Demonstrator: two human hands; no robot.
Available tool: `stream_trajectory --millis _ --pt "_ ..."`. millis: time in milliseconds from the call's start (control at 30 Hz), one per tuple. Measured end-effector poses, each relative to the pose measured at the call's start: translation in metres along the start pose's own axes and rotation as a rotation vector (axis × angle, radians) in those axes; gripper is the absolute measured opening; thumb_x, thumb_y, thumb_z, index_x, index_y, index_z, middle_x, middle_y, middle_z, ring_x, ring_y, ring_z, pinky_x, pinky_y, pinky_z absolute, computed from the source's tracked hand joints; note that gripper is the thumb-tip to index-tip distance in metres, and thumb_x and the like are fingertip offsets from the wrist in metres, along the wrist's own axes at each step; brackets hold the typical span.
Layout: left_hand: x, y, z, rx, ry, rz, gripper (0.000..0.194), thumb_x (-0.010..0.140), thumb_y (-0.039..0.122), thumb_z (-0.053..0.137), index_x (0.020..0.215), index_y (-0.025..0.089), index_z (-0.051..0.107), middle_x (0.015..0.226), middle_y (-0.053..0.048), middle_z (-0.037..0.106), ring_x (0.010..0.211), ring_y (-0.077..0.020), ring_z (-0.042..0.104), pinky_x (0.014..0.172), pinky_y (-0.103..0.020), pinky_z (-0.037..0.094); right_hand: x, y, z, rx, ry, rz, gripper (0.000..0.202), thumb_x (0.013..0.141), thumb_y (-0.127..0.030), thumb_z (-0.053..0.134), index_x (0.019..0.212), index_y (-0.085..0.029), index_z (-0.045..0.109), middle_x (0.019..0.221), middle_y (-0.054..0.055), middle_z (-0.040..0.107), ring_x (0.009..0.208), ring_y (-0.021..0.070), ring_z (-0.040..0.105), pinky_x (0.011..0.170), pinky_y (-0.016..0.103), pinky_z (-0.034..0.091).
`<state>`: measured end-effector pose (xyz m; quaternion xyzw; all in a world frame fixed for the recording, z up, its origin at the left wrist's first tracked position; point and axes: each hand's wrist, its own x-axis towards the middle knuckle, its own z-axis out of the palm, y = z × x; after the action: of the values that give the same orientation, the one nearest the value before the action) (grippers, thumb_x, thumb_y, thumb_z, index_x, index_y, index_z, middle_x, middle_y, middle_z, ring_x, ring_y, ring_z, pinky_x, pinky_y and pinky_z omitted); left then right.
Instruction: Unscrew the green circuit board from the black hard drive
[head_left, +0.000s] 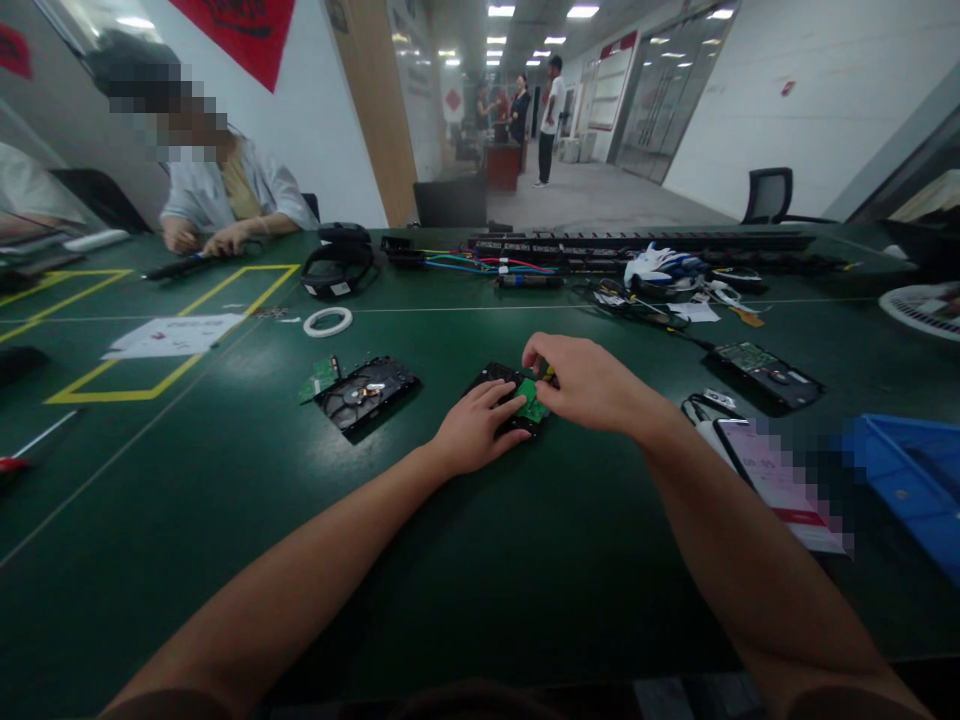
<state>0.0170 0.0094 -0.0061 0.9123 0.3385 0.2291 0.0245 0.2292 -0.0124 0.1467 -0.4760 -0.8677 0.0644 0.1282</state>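
Note:
In the middle of the table lies a black hard drive [489,372] with a green circuit board [532,402] on its upper face. My left hand [480,425] rests on the drive, fingers spread flat, the tips touching the board. Over the board's right side, my right hand [589,385] is closed round a small tool with yellow and black on it [550,374]; the fingers hide most of it, so its kind is unclear. To the left sits another hard drive [367,393], with a loose green board [319,380] at its left edge.
A third hard drive [766,376] and a phone [780,480] lie right, near a blue bin [907,490]. A white tape roll [328,321], headset-like black strap [337,262], cables and gloves [664,268] lie farther back. A red-handled screwdriver [37,445] is left; a co-worker [232,195] sits beyond.

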Motion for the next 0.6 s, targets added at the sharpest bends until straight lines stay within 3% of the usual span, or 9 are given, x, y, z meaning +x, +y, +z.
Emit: stream_trajectory --millis 133,333,600 --pt "0.0 0.0 0.0 -0.002 0.002 -0.003 0.06 0.102 0.059 0.058 0.15 0.024 0.057 0.157 -0.012 0.051 0.149 -0.0343 0.045 0.123 -0.056 0.04 -0.002 -0.003 -0.002 -0.065 -0.015 0.05 0.018 0.089 -0.016 0.059 0.107 -0.018 0.062 0.106 0.01 0.074 0.091 0.0229 0.067 0.077 0.032 0.044" --pt "-0.001 -0.002 0.002 -0.012 0.013 0.003 0.06 0.101 0.058 0.059 0.151 0.024 0.056 0.158 -0.012 0.051 0.149 -0.0346 0.045 0.122 -0.056 0.041 0.005 -0.012 0.005 -0.252 0.077 0.23 0.025 0.098 -0.038 0.062 0.114 -0.019 0.062 0.1 0.013 0.076 0.085 0.0296 0.07 0.064 0.035 0.039" --pt "-0.001 0.0 0.0 -0.031 0.021 0.0 0.059 0.101 0.057 0.061 0.15 0.025 0.057 0.157 -0.012 0.052 0.147 -0.0354 0.046 0.122 -0.059 0.041 0.007 -0.013 0.009 -0.258 0.083 0.27 0.03 0.101 -0.046 0.057 0.113 -0.018 0.062 0.095 0.014 0.075 0.082 0.03 0.07 0.065 0.036 0.041"
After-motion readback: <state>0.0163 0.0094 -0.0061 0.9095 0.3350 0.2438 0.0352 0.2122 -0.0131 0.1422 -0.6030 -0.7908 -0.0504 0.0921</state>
